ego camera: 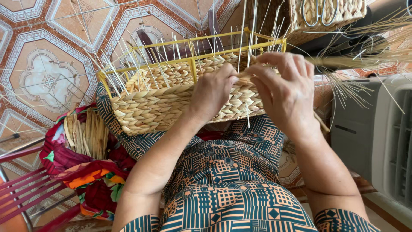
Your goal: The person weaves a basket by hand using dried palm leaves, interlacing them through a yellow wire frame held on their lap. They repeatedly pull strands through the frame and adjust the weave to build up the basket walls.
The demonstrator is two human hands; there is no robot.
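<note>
A half-woven rectangular straw basket on a yellow wire frame rests on my lap, with thin upright stakes sticking out of its top. My left hand presses on the basket's near wall at the upper edge, fingers closed on a braided straw strand. My right hand pinches the same strand just to the right of the left hand, at the rim. Loose straw trails off to the right from the hands.
A bundle of straw lies in red flowered cloth at my left. A finished woven basket sits top right, a grey appliance at right, a red metal chair frame lower left. Patterned floor tiles lie beyond.
</note>
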